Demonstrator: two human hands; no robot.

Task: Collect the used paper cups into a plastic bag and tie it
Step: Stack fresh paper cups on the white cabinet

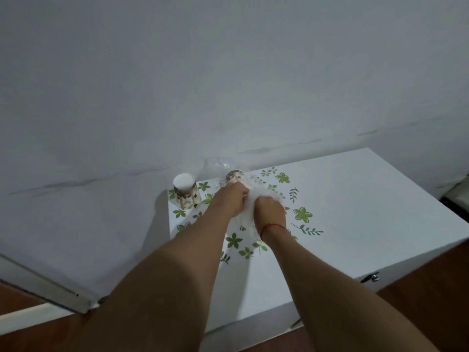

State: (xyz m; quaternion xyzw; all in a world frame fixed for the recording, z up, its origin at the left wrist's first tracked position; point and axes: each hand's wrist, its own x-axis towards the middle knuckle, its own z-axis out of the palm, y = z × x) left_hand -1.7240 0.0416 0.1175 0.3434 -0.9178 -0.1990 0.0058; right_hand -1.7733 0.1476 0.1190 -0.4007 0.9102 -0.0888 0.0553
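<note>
Near the middle of the frame, the left hand [232, 200] and right hand [270, 212] sit close together, each closed on the gathered clear plastic bag [247, 214] over the white leaf-patterned table [355, 212]. A paper cup [236, 177] shows inside the bag just above the hands. Another cup [186, 190] stands upside down, left of the hands, on the table's far left corner by the wall.

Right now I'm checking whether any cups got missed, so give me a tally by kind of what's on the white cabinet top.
Paper cups standing loose, upside down: 1
Paper cups inside the bag: 1 visible
Plastic bags: 1, gripped by the left hand and the right hand
Total: 3 things
</note>
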